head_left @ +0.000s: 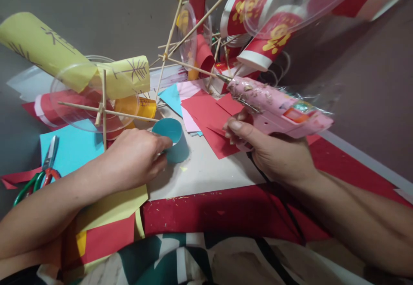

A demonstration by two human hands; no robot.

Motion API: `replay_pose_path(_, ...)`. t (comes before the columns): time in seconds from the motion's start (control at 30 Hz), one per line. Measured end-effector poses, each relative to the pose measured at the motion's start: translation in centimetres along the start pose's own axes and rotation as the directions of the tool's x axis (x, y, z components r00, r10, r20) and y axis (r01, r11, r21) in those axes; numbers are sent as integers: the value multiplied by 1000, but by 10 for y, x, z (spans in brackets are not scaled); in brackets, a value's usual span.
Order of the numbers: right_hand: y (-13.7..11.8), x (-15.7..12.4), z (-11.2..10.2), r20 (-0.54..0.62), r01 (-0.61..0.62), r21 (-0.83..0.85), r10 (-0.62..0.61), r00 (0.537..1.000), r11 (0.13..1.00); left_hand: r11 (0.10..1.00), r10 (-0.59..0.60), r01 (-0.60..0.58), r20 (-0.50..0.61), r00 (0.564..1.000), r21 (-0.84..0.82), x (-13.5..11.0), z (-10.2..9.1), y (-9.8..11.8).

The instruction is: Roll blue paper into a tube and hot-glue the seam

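My right hand (267,147) grips a pink glue gun (277,104) speckled with dried glue. Its metal nozzle points left toward a frame of thin wooden sticks (180,57). A black cord runs down from the gun past my wrist. My left hand (135,156) is closed round a small teal paper roll (169,139) that stands on the white sheet (206,169). Red paper pieces (209,117) lie just under the gun.
Green-handled scissors (38,173) lie on blue paper at the left. Yellow paper rolls (41,48) and a clear plastic lid (87,104) on crossed sticks sit behind my left hand. Red paper cups (267,44) and clear cups hang at the upper right. Yellow and red sheets cover the near edge.
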State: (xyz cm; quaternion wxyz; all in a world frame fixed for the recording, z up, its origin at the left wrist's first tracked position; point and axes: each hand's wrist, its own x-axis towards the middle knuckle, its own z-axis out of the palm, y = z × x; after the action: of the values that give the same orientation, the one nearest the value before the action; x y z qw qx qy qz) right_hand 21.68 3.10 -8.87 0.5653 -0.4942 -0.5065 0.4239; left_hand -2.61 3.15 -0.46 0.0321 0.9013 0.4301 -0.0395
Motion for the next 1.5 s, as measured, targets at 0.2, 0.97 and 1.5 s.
replay_pose_path(0.2,-6,2,1,-135,-21,179,45,990,984,496,-192,21,-86,978,-868,8,7,0)
replay_pose_path(0.97,-4,1,-1,101,150,-322,-124,987,935,-364,-262,137,243,934,-921,32,76,-4)
replay_pose_path(1.5,5,-1,-5,205,232,-452,-153,967,861,-425,-167,156,246,955,-892,32,83,-2)
